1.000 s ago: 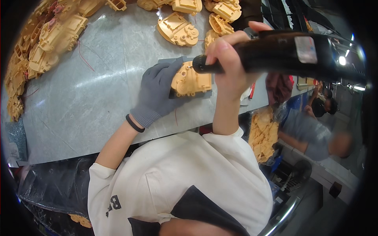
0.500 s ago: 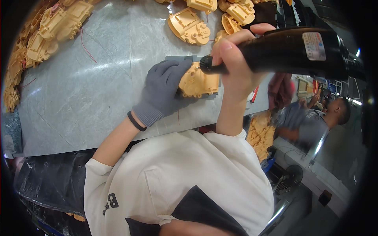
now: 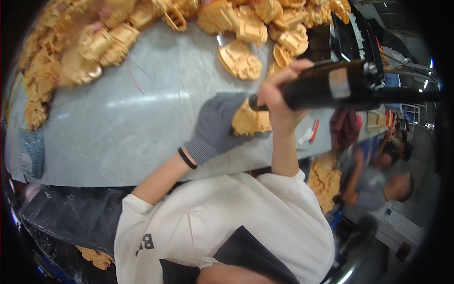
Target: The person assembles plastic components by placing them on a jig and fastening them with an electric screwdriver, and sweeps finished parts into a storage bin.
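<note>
My left hand (image 3: 218,124), in a grey glove, presses down on a tan cast part (image 3: 251,121) lying on the grey table (image 3: 118,128). My bare right hand (image 3: 279,102) grips the black body of a power tool (image 3: 345,85), which stretches off to the right. The tool's front end meets the top of the cast part just under my right fingers. My white sleeves and chest fill the lower middle of the view.
Several more tan cast parts (image 3: 239,60) lie piled along the table's far edge and left side (image 3: 90,47). To the right, two other people (image 3: 378,180) sit by a bin of tan parts (image 3: 324,180). A dark plastic sheet (image 3: 66,213) hangs below the table's near edge.
The view has shifted, so the table and hands sit lower and more to the right. Both hands keep the same hold on the part and the tool.
</note>
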The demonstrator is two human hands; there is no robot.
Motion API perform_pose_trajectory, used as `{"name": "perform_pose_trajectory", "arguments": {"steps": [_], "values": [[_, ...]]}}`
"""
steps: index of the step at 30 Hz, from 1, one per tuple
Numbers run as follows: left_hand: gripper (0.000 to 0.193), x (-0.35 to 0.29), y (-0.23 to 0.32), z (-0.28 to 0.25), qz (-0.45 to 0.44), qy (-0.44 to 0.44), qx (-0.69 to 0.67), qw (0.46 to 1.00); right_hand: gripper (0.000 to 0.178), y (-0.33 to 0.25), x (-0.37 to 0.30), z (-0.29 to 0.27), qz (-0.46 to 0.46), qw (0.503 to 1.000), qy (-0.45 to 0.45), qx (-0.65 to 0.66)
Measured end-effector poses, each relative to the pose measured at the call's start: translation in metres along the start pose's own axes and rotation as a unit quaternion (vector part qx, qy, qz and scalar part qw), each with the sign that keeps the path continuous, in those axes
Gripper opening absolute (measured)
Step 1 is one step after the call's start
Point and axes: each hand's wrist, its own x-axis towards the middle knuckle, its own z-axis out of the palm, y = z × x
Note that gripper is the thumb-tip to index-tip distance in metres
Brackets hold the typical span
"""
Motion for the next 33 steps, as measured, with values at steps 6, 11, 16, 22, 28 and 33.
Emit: {"name": "perform_pose_trajectory", "arguments": {"steps": [6,11,16,22,28,33], "values": [[0.067,0.005,0.006,-0.007,-0.237,-0.097,-0.083,0.963,0.036,-0.006,-0.011,-0.054,0.078,0.935,0.173,0.301],[0.055,-0.034,0.030,-0.069,-0.191,0.094,-0.474,0.854,0.031,-0.068,-0.030,-0.115,-0.114,0.904,0.293,0.289],[0.034,-0.072,0.049,-0.217,0.440,0.110,-0.793,0.407,0.036,-0.061,-0.050,-0.142,-0.107,0.909,0.343,0.212],[0.034,-0.023,0.029,-0.197,0.333,-0.116,-0.737,0.577,0.042,-0.048,-0.066,-0.129,-0.012,0.912,0.366,0.182],[0.050,0.098,-0.037,-0.026,0.109,-0.124,0.240,0.957,0.040,-0.046,-0.065,-0.110,0.005,0.913,0.352,0.208],[0.035,0.113,-0.002,0.019,0.023,-0.077,0.314,0.946,0.037,-0.046,-0.072,-0.118,0.004,0.901,0.390,0.190]]}}
